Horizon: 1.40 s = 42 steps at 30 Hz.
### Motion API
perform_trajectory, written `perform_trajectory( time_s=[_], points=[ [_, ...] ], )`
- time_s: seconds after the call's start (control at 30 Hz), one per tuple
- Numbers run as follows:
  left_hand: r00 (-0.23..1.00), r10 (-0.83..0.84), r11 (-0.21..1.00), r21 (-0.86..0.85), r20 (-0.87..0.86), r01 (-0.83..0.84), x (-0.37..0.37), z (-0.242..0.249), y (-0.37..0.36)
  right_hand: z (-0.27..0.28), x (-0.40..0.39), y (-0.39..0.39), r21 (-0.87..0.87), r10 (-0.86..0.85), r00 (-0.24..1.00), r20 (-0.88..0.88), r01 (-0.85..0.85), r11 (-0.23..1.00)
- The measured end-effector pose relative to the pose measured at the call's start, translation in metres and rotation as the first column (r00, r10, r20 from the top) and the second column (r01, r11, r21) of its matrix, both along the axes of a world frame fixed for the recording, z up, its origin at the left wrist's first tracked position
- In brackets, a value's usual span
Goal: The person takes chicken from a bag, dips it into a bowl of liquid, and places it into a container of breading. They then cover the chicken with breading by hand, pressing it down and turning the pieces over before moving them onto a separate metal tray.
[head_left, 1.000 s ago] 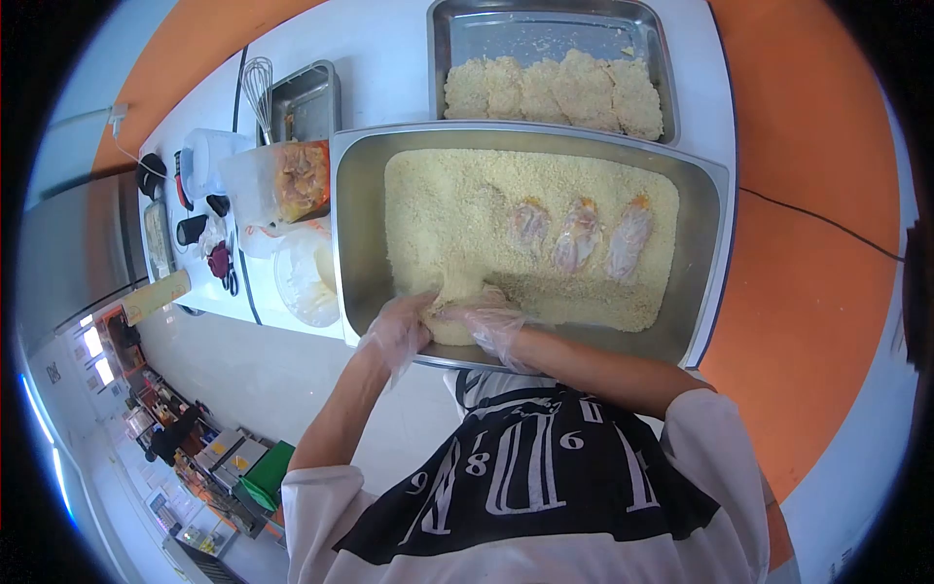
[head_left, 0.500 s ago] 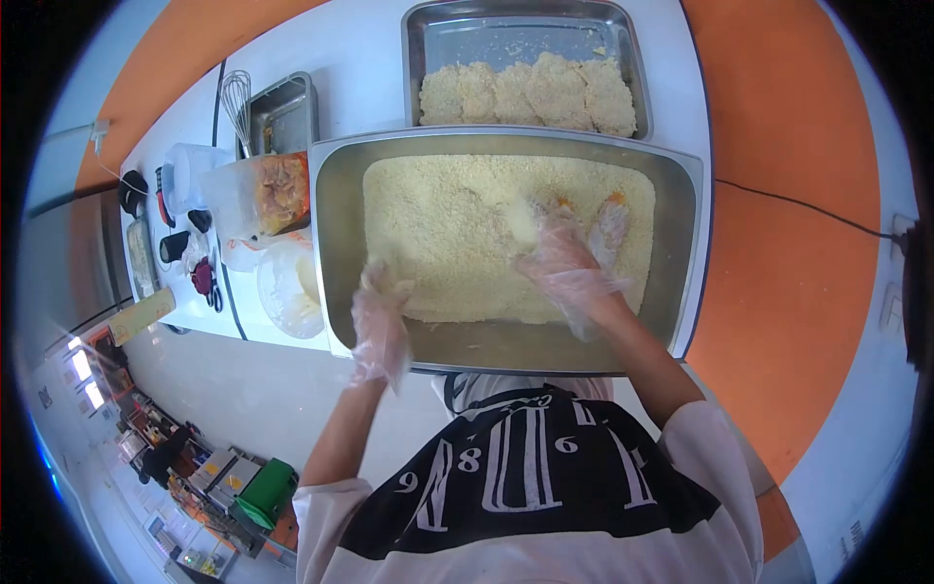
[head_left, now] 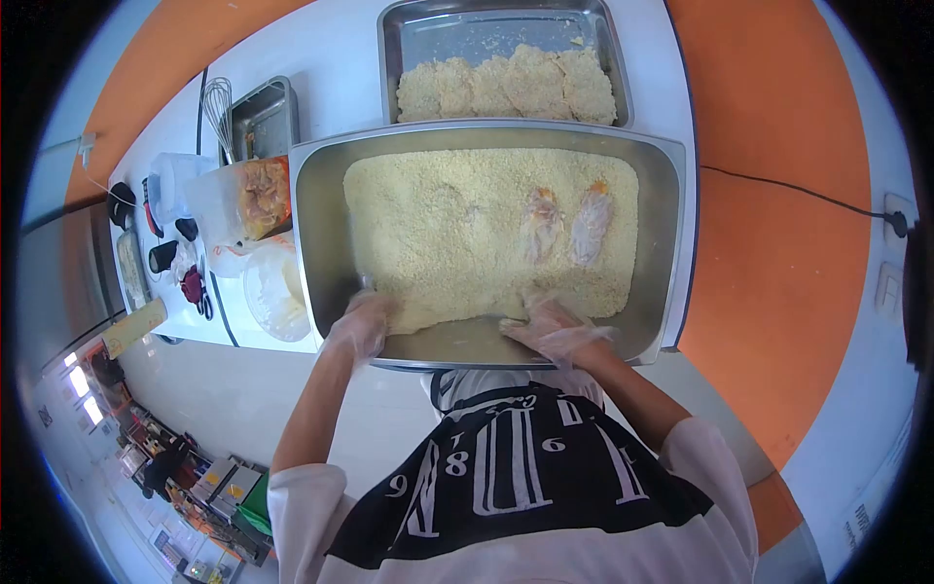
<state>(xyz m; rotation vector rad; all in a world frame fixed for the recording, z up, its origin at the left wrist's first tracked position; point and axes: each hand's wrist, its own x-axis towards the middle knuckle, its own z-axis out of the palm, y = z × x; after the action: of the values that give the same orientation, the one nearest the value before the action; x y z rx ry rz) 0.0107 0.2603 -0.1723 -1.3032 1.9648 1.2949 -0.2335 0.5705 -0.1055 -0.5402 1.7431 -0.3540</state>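
Note:
Both my hands wear clear plastic gloves and work at the near edge of a bed of pale breadcrumbs (head_left: pixel 418 243) in a deep steel pan (head_left: pixel 331 195). My left hand (head_left: pixel 364 323) is at the pan's near left, fingers apart and partly sunk in the crumbs. Over at the near right, my right hand (head_left: pixel 556 327) is open, its thumb stretched out and its fingertips in the crumbs. Beyond it lie two crumb-dusted pieces of raw meat, one piece (head_left: pixel 541 226) left of the other piece (head_left: pixel 590 224), with orange showing at their far ends.
Behind the pan, a metal tray (head_left: pixel 467 29) holds a row of breaded pieces (head_left: pixel 506 86). To the left are a whisk (head_left: pixel 218 112) on a small tray (head_left: pixel 272 122), a bag of orange marinated meat (head_left: pixel 263 198) and a plastic tub (head_left: pixel 268 302). A black cable (head_left: pixel 788 190) runs to the right wall.
My right hand has drawn back from the meat toward the pan's near side. My left hand has moved nearer me, along the crumbs' near edge. Both meat pieces now show fully.

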Motion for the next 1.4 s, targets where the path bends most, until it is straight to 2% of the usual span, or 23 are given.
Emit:
perform_trajectory(
  time_s=[0.03, 0.07, 0.1, 0.13, 0.17, 0.2, 0.23, 0.27, 0.3, 0.37, 0.53, 0.67, 0.77, 0.83, 0.9, 0.93, 0.97, 1.07, 1.2, 1.27, 1.3, 1.37, 1.4],
  points=[
    [0.911, -0.410, 0.912, -0.003, -0.045, 0.410, -0.015, 0.023, 0.004, -0.008, 0.008, -0.003, -0.053, -0.022, 0.999, -0.034, 0.020, 0.998],
    [0.662, -0.745, 0.666, -0.029, -0.084, 0.746, -0.028, 0.045, 0.010, -0.012, 0.014, -0.007, -0.057, -0.015, 0.999, -0.033, 0.013, 0.998],
    [0.665, -0.743, 0.669, -0.034, -0.078, 0.743, -0.044, 0.063, 0.028, -0.015, 0.019, -0.011, -0.084, -0.053, 0.997, -0.064, 0.047, 0.995],
    [0.866, -0.487, 0.847, 0.178, -0.117, 0.501, -0.064, 0.077, 0.053, -0.017, 0.020, -0.015, -0.113, -0.096, 0.991, -0.097, 0.085, 0.990],
    [0.979, -0.183, 0.900, 0.385, -0.089, 0.204, -0.080, 0.083, 0.073, -0.021, 0.018, -0.016, -0.120, -0.099, 0.990, -0.099, 0.087, 0.989],
    [0.979, -0.186, 0.901, 0.382, -0.087, 0.205, -0.079, 0.055, 0.090, -0.024, 0.016, -0.014, -0.112, -0.258, 0.957, 0.134, 0.273, 0.955],
    [0.981, 0.128, 0.794, 0.608, -0.145, -0.014, -0.068, 0.005, 0.105, -0.027, 0.013, -0.013, -0.059, -0.398, 0.846, 0.355, 0.445, 0.893],
    [0.894, 0.433, 0.573, 0.800, -0.113, -0.176, -0.065, -0.022, 0.118, -0.029, 0.012, -0.013, -0.058, -0.403, 0.843, 0.357, 0.451, 0.891],
    [0.897, 0.428, 0.573, 0.801, -0.109, -0.176, -0.082, -0.006, 0.125, -0.031, 0.010, -0.013, -0.023, -0.454, 0.789, 0.413, 0.508, 0.861],
    [0.617, 0.671, 0.087, 0.782, 0.412, -0.617, -0.131, 0.052, 0.125, -0.033, 0.009, -0.014, 0.011, -0.502, 0.731, 0.462, 0.561, 0.828],
    [0.537, 0.797, 0.156, 0.765, 0.275, -0.625, -0.144, 0.112, 0.107, 0.000, -0.013, -0.046, -0.209, -0.424, 0.894, 0.145, 0.446, 0.870],
    [0.434, 0.892, 0.179, 0.785, 0.125, -0.593, -0.133, 0.108, 0.082, -0.009, -0.029, -0.081, -0.291, -0.502, 0.822, 0.269, 0.566, 0.771],
    [0.589, 0.797, 0.340, 0.705, 0.135, -0.622, -0.105, 0.106, 0.085, 0.008, -0.037, -0.077, -0.264, -0.464, 0.869, 0.169, 0.494, 0.828],
    [0.612, 0.767, 0.294, 0.740, 0.195, -0.605, -0.094, 0.097, 0.088, -0.037, -0.012, -0.036, -0.434, -0.312, 0.892, -0.326, 0.152, 0.888],
    [0.633, 0.730, 0.241, 0.768, 0.260, -0.593, -0.093, 0.099, 0.087, -0.011, 0.000, -0.015, -0.296, -0.241, 0.909, -0.339, 0.140, 0.945],
    [0.976, 0.213, 0.776, 0.601, 0.036, -0.191, -0.101, 0.108, 0.080, -0.001, 0.004, -0.011, -0.160, -0.171, 0.923, -0.345, 0.122, 0.980],
    [0.896, -0.444, 0.861, 0.285, 0.017, 0.422, -0.106, 0.113, 0.076, -0.001, 0.004, -0.011, -0.158, -0.171, 0.922, -0.347, 0.122, 0.980],
    [0.823, -0.547, 0.831, 0.025, -0.151, 0.556, -0.095, 0.061, 0.096, -0.003, 0.006, -0.016, -0.055, 0.042, 0.960, -0.275, -0.059, 0.997],
    [0.907, -0.372, 0.875, 0.251, -0.196, 0.414, -0.101, 0.026, 0.120, -0.019, 0.021, -0.026, -0.134, -0.089, 0.980, -0.179, 0.066, 0.989],
    [0.592, -0.610, 0.769, -0.214, -0.526, 0.602, -0.106, 0.046, 0.125, -0.030, 0.021, -0.020, -0.209, -0.152, 0.974, -0.168, 0.116, 0.971],
    [0.587, -0.611, 0.768, -0.216, -0.532, 0.603, -0.105, 0.048, 0.129, -0.037, 0.016, -0.019, -0.189, -0.087, 0.990, -0.112, 0.065, 0.980],
    [0.786, -0.512, 0.842, -0.022, -0.347, 0.539, -0.106, 0.049, 0.138, -0.049, 0.007, -0.009, -0.167, -0.027, 0.998, -0.064, 0.016, 0.986],
    [0.781, -0.513, 0.839, -0.015, -0.355, 0.544, -0.116, 0.057, 0.144, -0.025, -0.004, -0.011, -0.253, -0.259, 0.966, -0.016, 0.246, 0.936]
  ],
)
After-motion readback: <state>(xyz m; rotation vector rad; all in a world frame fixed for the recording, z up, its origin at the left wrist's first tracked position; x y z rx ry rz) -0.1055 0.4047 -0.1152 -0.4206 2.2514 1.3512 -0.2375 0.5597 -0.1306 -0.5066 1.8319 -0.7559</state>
